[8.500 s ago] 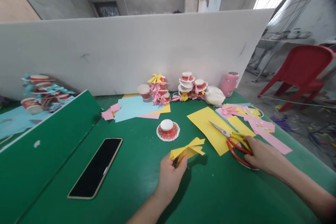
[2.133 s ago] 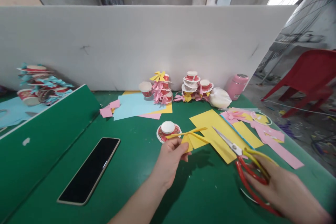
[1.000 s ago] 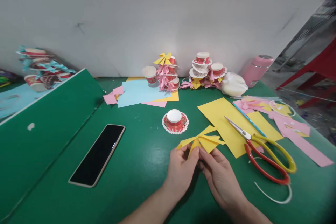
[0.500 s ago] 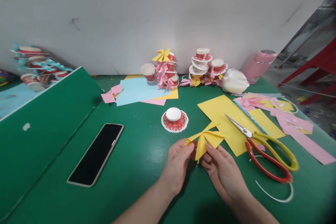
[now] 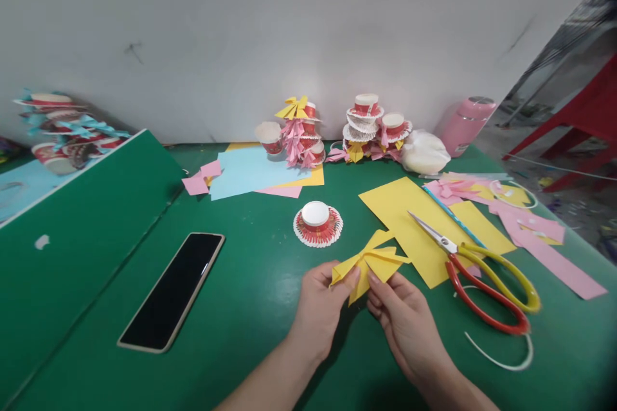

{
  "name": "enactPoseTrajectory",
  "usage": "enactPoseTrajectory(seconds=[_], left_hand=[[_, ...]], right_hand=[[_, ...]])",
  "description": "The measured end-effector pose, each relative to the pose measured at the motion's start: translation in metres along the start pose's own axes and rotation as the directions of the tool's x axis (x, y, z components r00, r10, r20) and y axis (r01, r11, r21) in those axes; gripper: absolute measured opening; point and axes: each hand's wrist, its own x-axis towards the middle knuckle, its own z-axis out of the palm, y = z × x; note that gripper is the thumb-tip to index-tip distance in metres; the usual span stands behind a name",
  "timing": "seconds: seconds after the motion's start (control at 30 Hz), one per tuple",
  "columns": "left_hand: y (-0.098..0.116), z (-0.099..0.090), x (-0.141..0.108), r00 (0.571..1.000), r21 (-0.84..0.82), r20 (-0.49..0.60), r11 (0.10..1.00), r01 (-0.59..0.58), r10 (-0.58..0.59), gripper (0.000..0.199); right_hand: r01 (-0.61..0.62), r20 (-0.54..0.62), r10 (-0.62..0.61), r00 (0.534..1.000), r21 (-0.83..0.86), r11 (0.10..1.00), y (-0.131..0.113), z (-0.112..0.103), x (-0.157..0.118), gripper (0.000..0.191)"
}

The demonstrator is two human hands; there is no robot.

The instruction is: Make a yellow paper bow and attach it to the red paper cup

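yellow paper bow [image 5: 369,260] is up over the near part of the desk [image 5: 260,308], just in front of the fringed cup [image 5: 318,225]. the left hand [image 5: 321,308] pinches one side of its gathered middle, and the right hand [image 5: 409,321] grips the other between thumb and fingers.

from where i stand, the folds could spring open if either pinch slackened, and uneven pulling might tear the creased middle. the scissors lie near the right wrist, so a careless sweep of that arm could knock them.

as for counts, biggest first: one desk, one red chair [image 5: 578,103] off to the side, one green divider [image 5: 106,199], one phone [image 5: 172,292], one pair of scissors [image 5: 491,295] partly on the yellow paper [image 5: 402,218], one pink flask [image 5: 467,125], one white bundle [image 5: 425,153] beside it, one blue straw-like strip [image 5: 456,217], and one fringed cup. smaller pink scraps overlap too much for me to count.
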Motion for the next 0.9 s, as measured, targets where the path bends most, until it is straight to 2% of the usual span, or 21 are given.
enactPoseTrajectory(seconds=[0.2, 0.43, 0.57, 0.73, 0.9], left_hand=[[-0.0003, 0.0006, -0.0014, 0.999, 0.006, -0.048, 1.000, 0.003, -0.003, 0.013], [0.0019, 0.0019, -0.0010, 0.998, -0.093, -0.029, 0.995, 0.046, -0.049, 0.012], [0.0061, 0.0048, -0.0011, 0.994, -0.227, 0.022, 0.968, 0.111, -0.109, 0.010], [0.0075, 0.0060, 0.0003, 0.987, -0.288, 0.090, 0.945, 0.155, -0.134, 0.015], [0.0045, 0.0065, 0.0001, 0.982, -0.315, 0.074, 0.931, 0.186, -0.172, 0.016]], right_hand=[[0.032, 0.009, -0.032, 0.999, -0.034, 0.999, 0.0029, -0.0013, 0.0017, 0.024], [0.045, 0.005, -0.045, 0.999, -0.068, 0.997, 0.0018, -0.0002, 0.0011, 0.027], [0.049, 0.006, -0.049, 0.999, -0.069, 0.996, 0.0020, 0.0001, -0.0007, 0.025], [0.055, 0.023, -0.053, 0.998, -0.048, 0.997, 0.0019, 0.0014, -0.0016, 0.021], [0.082, 0.018, -0.081, 0.997, -0.037, 0.996, 0.0041, 0.0015, -0.0001, 0.018]])
